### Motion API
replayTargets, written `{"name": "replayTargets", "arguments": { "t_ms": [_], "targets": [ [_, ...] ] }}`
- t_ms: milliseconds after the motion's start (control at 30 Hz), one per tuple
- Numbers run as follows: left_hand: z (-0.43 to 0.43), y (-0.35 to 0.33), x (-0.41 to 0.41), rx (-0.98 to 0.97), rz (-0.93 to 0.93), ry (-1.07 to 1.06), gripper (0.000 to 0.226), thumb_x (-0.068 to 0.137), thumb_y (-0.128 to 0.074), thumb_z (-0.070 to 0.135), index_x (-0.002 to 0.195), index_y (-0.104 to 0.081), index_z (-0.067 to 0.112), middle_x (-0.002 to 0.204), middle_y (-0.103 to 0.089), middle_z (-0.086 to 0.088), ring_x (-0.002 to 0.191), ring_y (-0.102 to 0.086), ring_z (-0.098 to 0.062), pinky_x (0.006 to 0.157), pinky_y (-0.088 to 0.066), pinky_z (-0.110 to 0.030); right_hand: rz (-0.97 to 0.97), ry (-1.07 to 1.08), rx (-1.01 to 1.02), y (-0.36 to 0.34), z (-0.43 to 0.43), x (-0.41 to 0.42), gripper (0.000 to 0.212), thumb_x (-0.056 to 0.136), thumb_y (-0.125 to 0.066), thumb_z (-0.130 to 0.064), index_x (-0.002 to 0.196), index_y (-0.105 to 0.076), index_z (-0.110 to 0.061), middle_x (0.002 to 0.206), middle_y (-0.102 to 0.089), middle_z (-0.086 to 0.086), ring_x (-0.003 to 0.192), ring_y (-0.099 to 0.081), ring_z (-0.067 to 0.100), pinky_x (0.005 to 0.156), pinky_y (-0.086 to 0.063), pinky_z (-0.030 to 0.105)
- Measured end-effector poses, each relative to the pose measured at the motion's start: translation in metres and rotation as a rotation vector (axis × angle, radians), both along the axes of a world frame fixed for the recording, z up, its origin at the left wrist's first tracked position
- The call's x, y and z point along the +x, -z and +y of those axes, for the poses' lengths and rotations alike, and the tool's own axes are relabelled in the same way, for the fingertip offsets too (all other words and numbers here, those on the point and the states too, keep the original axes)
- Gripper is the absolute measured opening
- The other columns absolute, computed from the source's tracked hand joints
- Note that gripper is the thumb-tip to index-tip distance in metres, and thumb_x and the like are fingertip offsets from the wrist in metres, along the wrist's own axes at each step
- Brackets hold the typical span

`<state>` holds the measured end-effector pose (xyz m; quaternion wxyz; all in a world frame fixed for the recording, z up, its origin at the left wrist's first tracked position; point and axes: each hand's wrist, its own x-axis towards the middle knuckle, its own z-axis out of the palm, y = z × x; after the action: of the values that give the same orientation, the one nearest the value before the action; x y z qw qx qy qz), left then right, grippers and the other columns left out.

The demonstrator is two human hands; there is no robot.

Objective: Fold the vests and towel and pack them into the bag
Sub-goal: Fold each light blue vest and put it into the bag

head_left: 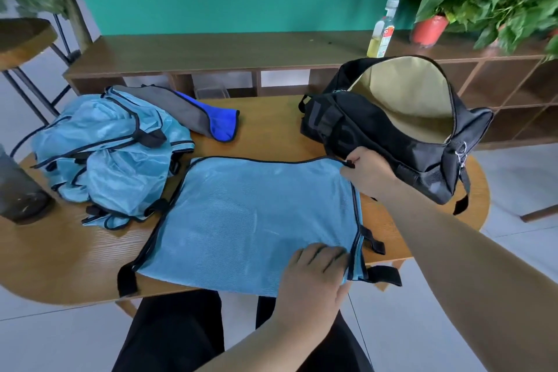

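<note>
Lap: your black trousers sit closest to you, below the near edge of the table.
Left hand: your left hand lies just past that edge, fingers loosely spread on top of the fabric and pressing it down, with the thumb alongside the near hem.
Flat vest: the flat vest, light blue mesh with black trim, is spread on the table. Your left hand covers its near right corner.
Right hand: your right hand is straight beyond the left, at the far right corner of the same vest. Its fingers are curled and pinch the black-trimmed corner.
Bag: the black bag touches the back of your right hand. Its zip flap is thrown open and shows a tan lining.
Vest pile: the vest pile, crumpled blue mesh, lies well to the left of both hands and meets the flat vest's left edge.
Towel: the grey and blue towel lies beyond the pile, far left of your right hand's grip.
Dark container: a dark container stands left of the pile.
Shelf: a low wooden shelf behind the table holds an oil bottle and a potted plant.
</note>
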<state>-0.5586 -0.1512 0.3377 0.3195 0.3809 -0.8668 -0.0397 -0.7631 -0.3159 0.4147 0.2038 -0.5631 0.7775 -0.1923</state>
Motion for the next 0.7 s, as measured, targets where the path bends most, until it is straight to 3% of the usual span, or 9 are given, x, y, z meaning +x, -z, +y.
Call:
{"name": "replayTargets", "arguments": {
  "t_ms": [100, 200, 333, 467, 533, 567, 633, 700],
  "targets": [
    [0.009, -0.021, 0.01, 0.083, 0.237, -0.009, 0.025, 0.103, -0.06, 0.036, 0.12, -0.072, 0.023, 0.117, -0.068, 0.014, 0.106, -0.062, -0.013, 0.087, -0.054, -0.033, -0.342, 0.053, 0.014, -0.024, 0.012, 0.007, 0.02, 0.096, -0.063, -0.014, 0.099, -0.06, 0.006, 0.074, -0.044, 0.011, 0.064, -0.044, 0.025, 0.054, -0.041, 0.031],
    [0.021, -0.045, 0.023, 0.238, 0.491, -0.098, 0.025, 0.107, -0.056, 0.043, 0.117, -0.071, 0.026, 0.106, -0.068, 0.017, 0.099, -0.063, -0.006, 0.084, -0.053, -0.026, -0.593, 0.084, 0.049, -0.051, 0.024, 0.028, 0.007, 0.099, -0.062, -0.01, 0.101, -0.068, -0.008, 0.071, -0.052, 0.007, 0.054, -0.049, 0.013, 0.043, -0.042, 0.022],
    [0.031, -0.08, 0.049, 0.508, 0.846, -0.204, 0.028, 0.106, -0.05, 0.051, 0.089, -0.067, 0.035, 0.07, -0.058, 0.019, 0.067, -0.058, -0.007, 0.064, -0.043, -0.016, -0.672, 0.125, 0.004, -0.065, 0.007, 0.066, 0.014, 0.096, -0.069, -0.016, 0.109, -0.074, -0.017, 0.089, -0.067, 0.005, 0.078, -0.064, 0.017, 0.058, -0.053, 0.027],
    [0.03, -0.095, 0.081, 0.716, 1.227, -0.333, 0.029, 0.101, -0.055, 0.048, 0.088, -0.075, 0.032, 0.086, -0.075, 0.011, 0.084, -0.071, -0.008, 0.08, -0.054, -0.024, -0.711, 0.105, 0.013, -0.061, -0.019, 0.118, 0.012, 0.096, -0.069, -0.014, 0.107, -0.072, -0.012, 0.085, -0.062, 0.007, 0.067, -0.062, 0.018, 0.052, -0.054, 0.026],
    [0.023, -0.095, 0.099, 0.774, 1.352, -0.491, 0.041, 0.096, -0.057, 0.055, 0.066, -0.06, 0.026, 0.063, -0.058, 0.015, 0.061, -0.056, -0.007, 0.061, -0.045, -0.017, -0.742, 0.101, 0.025, -0.052, -0.032, 0.148, 0.009, 0.096, -0.067, -0.011, 0.103, -0.071, -0.01, 0.085, -0.061, 0.01, 0.064, -0.063, 0.019, 0.051, -0.055, 0.024],
    [0.019, -0.091, 0.109, 0.77, 1.365, -0.58, 0.05, 0.094, -0.056, 0.058, 0.067, -0.048, 0.017, 0.058, -0.043, 0.008, 0.054, -0.043, -0.01, 0.053, -0.038, -0.017, -0.755, 0.102, 0.036, -0.047, -0.04, 0.163, 0.008, 0.096, -0.067, -0.01, 0.103, -0.071, -0.009, 0.087, -0.063, 0.011, 0.066, -0.065, 0.02, 0.051, -0.056, 0.025],
    [0.01, -0.081, 0.126, 0.754, 1.403, -0.704, 0.06, 0.096, -0.056, 0.061, 0.078, -0.043, 0.006, 0.066, -0.037, -0.009, 0.057, -0.038, -0.014, 0.054, -0.036, -0.025, -0.778, 0.107, 0.058, -0.033, -0.053, 0.191, 0.012, 0.094, -0.071, -0.01, 0.106, -0.07, -0.008, 0.094, -0.068, 0.014, 0.075, -0.07, 0.023, 0.052, -0.057, 0.026],
    [0.001, -0.07, 0.14, 0.788, 1.494, -0.794, 0.063, 0.096, -0.056, 0.064, 0.083, -0.043, 0.004, 0.068, -0.037, -0.005, 0.06, -0.036, -0.015, 0.061, -0.033, -0.033, -0.793, 0.104, 0.061, -0.018, -0.062, 0.216, 0.012, 0.093, -0.074, -0.01, 0.103, -0.067, -0.011, 0.101, -0.069, 0.015, 0.081, -0.071, 0.025, 0.051, -0.058, 0.028]
  ]
}}
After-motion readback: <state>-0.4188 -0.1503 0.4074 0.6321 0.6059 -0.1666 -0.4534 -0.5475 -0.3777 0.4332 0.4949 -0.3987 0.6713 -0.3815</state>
